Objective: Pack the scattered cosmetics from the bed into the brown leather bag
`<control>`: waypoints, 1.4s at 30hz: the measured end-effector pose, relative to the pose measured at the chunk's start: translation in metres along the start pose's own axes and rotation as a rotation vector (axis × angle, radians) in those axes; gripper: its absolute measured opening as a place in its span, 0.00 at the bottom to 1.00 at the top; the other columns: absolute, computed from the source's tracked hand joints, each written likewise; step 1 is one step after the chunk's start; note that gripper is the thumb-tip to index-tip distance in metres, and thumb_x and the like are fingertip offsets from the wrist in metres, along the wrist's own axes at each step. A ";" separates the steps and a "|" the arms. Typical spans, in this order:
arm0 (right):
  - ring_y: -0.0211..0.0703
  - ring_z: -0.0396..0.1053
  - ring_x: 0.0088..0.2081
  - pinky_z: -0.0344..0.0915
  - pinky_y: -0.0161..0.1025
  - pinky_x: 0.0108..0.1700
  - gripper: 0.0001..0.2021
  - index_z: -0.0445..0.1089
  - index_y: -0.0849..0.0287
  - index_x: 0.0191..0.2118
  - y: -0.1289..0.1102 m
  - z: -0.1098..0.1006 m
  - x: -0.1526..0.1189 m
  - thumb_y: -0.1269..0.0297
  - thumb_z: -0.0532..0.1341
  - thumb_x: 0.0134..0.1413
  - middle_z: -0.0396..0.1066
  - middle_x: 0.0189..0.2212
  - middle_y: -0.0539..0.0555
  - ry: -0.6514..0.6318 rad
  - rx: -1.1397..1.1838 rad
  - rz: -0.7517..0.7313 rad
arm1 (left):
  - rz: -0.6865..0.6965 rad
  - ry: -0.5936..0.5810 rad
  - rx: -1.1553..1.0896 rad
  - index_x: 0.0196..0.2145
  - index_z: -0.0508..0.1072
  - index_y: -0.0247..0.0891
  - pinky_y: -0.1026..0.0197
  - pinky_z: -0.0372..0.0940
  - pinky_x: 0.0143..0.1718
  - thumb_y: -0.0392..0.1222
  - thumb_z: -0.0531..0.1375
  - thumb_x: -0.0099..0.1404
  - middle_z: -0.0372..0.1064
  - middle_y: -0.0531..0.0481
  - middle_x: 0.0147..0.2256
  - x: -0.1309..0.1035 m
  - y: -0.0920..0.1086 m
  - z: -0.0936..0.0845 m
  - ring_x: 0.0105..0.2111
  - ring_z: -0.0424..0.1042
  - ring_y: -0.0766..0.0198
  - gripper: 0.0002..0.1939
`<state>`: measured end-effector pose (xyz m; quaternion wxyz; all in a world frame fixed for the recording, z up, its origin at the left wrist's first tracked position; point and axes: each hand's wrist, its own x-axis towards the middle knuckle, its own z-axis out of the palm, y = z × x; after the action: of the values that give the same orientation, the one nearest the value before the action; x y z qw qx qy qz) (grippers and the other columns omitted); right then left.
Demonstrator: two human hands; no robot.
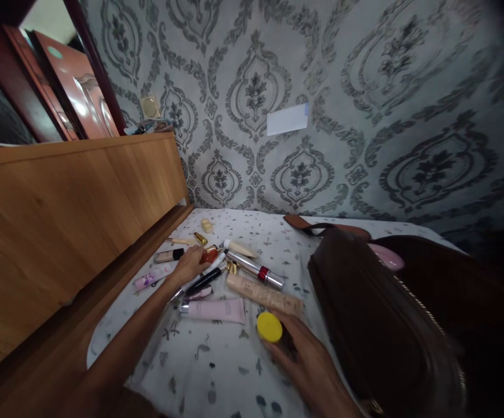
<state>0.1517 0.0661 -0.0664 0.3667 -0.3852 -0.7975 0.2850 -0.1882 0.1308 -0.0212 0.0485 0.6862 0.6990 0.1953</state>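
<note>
My right hand point(306, 354) is closed around a small jar with a yellow lid point(269, 327), at the front of the patterned white sheet. Farther off, my left hand point(191, 264) has its fingers curled against a small orange-red item point(209, 254) with a gold edge; its exact kind is unclear. Close to it are a foundation bottle with a black cap point(169, 255), a black tube point(205, 281) and a purple-patterned tube point(151, 278). Between the hands lie a pale pink tube point(213, 310), a beige tube point(265, 294) and a silver tube with a red band point(255, 268).
A dark brown bag point(365, 325) with a zip stands at the right, its brown strap point(321, 226) trailing behind. A pink rounded object point(387, 256) shows at its opening. Wooden board point(82, 203) borders the left; patterned wall point(256, 87) rises behind.
</note>
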 end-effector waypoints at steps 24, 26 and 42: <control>0.54 0.70 0.52 0.67 0.52 0.56 0.18 0.71 0.57 0.50 -0.013 -0.005 0.003 0.52 0.59 0.60 0.74 0.49 0.60 0.204 -0.018 -0.083 | 0.201 0.066 -0.716 0.48 0.67 0.40 0.54 0.66 0.48 0.48 0.60 0.66 0.70 0.45 0.46 -0.101 0.077 -0.001 0.47 0.70 0.55 0.16; 0.54 0.71 0.50 0.68 0.52 0.54 0.17 0.74 0.57 0.47 -0.016 -0.009 0.003 0.52 0.58 0.61 0.75 0.46 0.60 0.250 -0.023 -0.092 | 0.324 0.109 -0.565 0.50 0.66 0.40 0.53 0.65 0.50 0.47 0.58 0.68 0.70 0.43 0.47 -0.109 0.089 0.002 0.48 0.70 0.54 0.15; 0.44 0.72 0.21 0.68 0.34 0.21 0.21 0.78 0.60 0.38 -0.035 -0.012 0.004 0.45 0.62 0.55 0.75 0.20 0.54 0.064 0.534 0.215 | 0.832 0.289 -0.080 0.56 0.62 0.34 0.51 0.70 0.49 0.50 0.54 0.72 0.72 0.36 0.46 -0.127 0.112 0.009 0.49 0.72 0.53 0.21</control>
<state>0.1452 0.0526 -0.0318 0.4478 -0.3659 -0.6368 0.5099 -0.0729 0.0068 -0.0164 -0.1060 0.8723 0.3550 0.3191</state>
